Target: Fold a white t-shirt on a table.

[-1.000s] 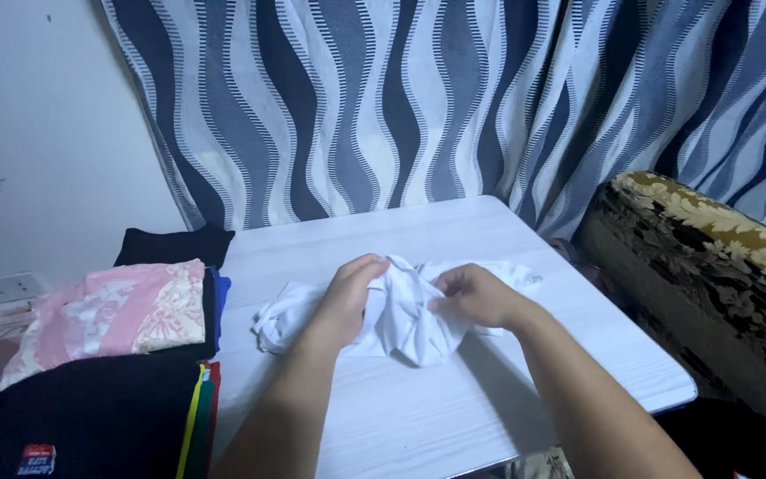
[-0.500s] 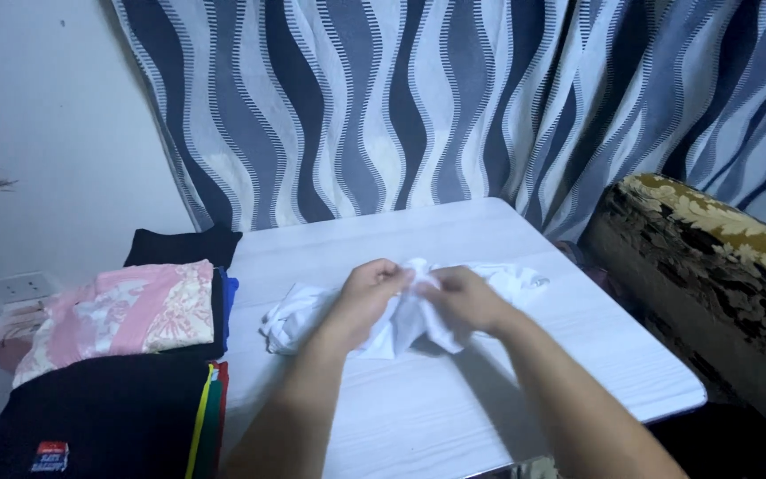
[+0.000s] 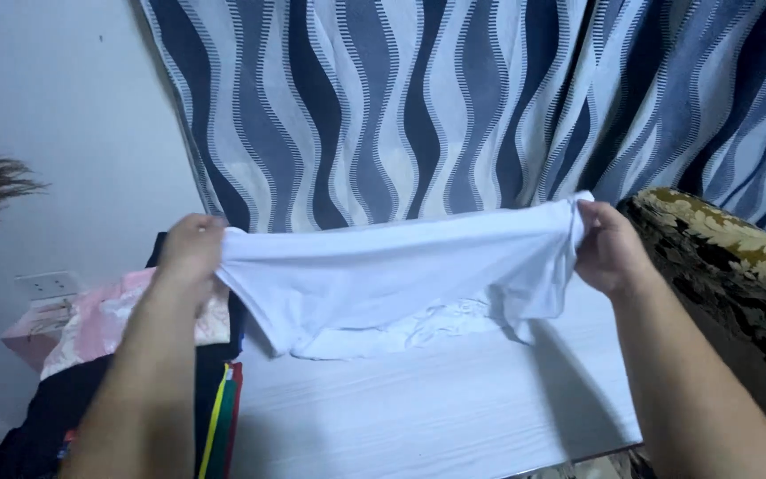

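your left hand (image 3: 190, 251) was clenched on one end of a white garment (image 3: 383, 270), and your right hand (image 3: 607, 248) was pinched tight on the other end, so the cloth was stretched wide between them and held up above the white table (image 3: 418, 417). its lower part sagged down and bunched on the tabletop; what kind of garment it was, the folds made hard to tell, possibly a t-shirt.

to your left, beside the table, a stack of folded clothes (image 3: 90, 381) lay with a pink floral piece (image 3: 108, 319) on top and dark fabric beneath it. at the stack's near edge you could see a narrow strip of green, yellow and red (image 3: 222, 417), and a small red and blue label (image 3: 66, 441) low on the dark cloth. on the white wall (image 3: 64, 133) behind the stack sat a white rectangular wall socket (image 3: 46, 286).

the table had a pale wood-grain surface. behind it hung a curtain (image 3: 454, 106) with wavy vertical stripes in dark blue, grey and white, filling most of the background. at your right, a dark upholstered armrest (image 3: 729, 266) with a gold floral pattern stood just beside the table edge.
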